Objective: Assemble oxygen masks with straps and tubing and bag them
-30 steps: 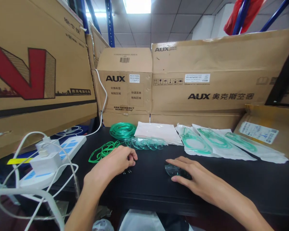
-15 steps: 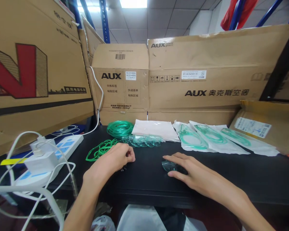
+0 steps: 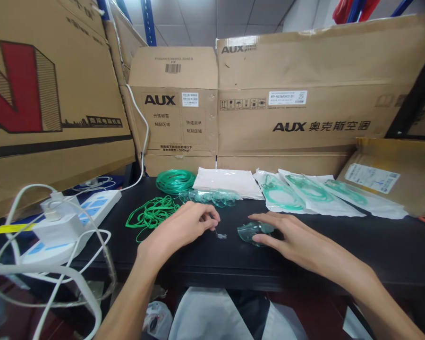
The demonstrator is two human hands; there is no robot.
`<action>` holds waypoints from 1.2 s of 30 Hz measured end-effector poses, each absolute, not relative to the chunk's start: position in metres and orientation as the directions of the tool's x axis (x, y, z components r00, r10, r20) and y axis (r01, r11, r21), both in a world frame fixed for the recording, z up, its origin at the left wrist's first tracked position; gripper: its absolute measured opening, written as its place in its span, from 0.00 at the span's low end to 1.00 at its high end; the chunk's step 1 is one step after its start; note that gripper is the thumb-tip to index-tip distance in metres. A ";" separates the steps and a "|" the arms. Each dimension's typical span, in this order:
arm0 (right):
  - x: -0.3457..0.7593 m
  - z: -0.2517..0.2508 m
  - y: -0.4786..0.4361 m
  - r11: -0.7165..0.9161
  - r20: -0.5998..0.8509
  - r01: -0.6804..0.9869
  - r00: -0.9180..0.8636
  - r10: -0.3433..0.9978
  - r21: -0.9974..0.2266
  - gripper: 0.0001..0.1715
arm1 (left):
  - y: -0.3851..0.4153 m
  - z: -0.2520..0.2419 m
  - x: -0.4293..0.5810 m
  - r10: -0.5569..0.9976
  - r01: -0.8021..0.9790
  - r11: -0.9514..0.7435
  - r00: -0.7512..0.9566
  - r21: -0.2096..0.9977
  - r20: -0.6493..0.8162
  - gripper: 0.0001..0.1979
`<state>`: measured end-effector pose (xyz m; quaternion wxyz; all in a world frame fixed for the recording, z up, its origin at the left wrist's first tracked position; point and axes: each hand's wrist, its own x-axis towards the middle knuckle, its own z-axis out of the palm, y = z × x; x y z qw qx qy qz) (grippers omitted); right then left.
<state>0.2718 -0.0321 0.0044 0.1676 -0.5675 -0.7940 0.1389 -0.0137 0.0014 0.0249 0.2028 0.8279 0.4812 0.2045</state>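
My right hand (image 3: 290,231) rests around a clear green oxygen mask (image 3: 247,232) on the black tabletop, thumb in front and fingers behind. The mask's right part is hidden by the hand. To its left, my left hand (image 3: 193,222) is closed in a pinch on small thin silvery strips (image 3: 221,235), whose ends stick out below the fingertips. Behind that hand lies a tangle of green elastic cord (image 3: 152,212). Several more clear green masks (image 3: 216,197) sit in a row farther back, beside a coil of green tubing (image 3: 175,181).
A stack of white bags (image 3: 228,182) lies at the back. Bagged masks with tubing (image 3: 281,193) are right of it. A power strip (image 3: 102,208) with white cables (image 3: 74,276) occupies the left. Cardboard boxes (image 3: 286,113) wall the back; a brown parcel (image 3: 386,184) stands at right.
My left hand has moved right, toward the mask, with the silvery strips in its pinch. My right hand stays at the mask, which shows more now. The camera view has tilted slightly down.
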 end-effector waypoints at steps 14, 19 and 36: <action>0.270 0.006 -0.028 0.356 0.122 0.815 -0.339 0.933 -0.457 0.30 | 0.002 0.020 -0.009 0.791 0.649 -0.591 0.582 0.479 0.188 0.08; 0.265 0.008 -0.032 0.322 0.113 0.818 -0.306 0.945 -0.476 0.33 | -0.011 0.030 0.001 0.772 0.624 -0.622 0.589 0.473 0.238 0.09; 0.258 0.014 -0.039 0.357 0.074 0.794 -0.370 0.926 -0.492 0.30 | -0.020 0.028 0.014 0.735 0.607 -0.669 0.629 0.429 0.255 0.07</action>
